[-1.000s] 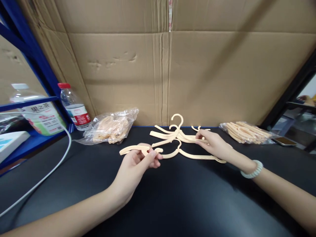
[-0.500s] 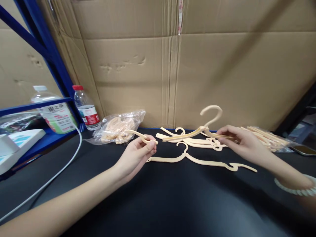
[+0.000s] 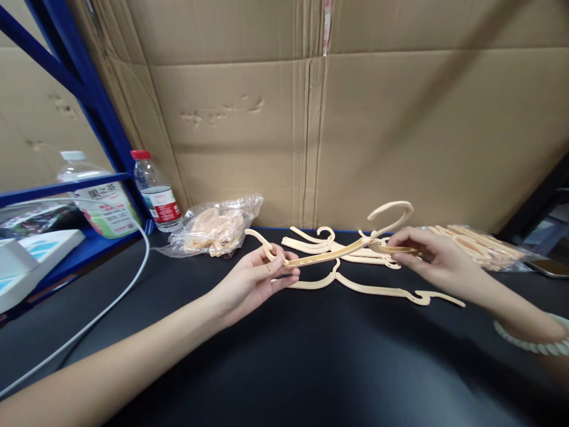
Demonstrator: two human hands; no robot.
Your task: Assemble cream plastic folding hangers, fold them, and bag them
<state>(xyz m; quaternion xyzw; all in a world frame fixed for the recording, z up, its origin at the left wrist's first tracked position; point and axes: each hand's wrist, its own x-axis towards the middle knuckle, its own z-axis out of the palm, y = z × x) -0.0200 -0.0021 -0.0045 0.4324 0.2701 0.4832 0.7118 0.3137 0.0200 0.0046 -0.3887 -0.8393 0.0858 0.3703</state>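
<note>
My left hand (image 3: 253, 283) pinches a short cream plastic arm piece (image 3: 263, 244) and meets the left end of a cream hanger body (image 3: 338, 252). That hanger, with its hook (image 3: 391, 212) up, is held in the air by my right hand (image 3: 433, 258), closed on its right arm. Below it one assembled hanger (image 3: 377, 289) lies flat on the black table (image 3: 284, 367). Behind it rests a small pile of more hangers (image 3: 320, 242).
A clear bag of cream parts (image 3: 216, 228) lies at the back left, another bag (image 3: 482, 246) at the back right beside a phone (image 3: 551, 268). Two bottles (image 3: 155, 193) stand by the blue shelf (image 3: 66, 184). A white cable (image 3: 106, 308) crosses the left side. Cardboard forms the back wall.
My right hand lifted a hanger from the pile and swung its left end toward my left hand. My left hand raised its piece to meet that end.
</note>
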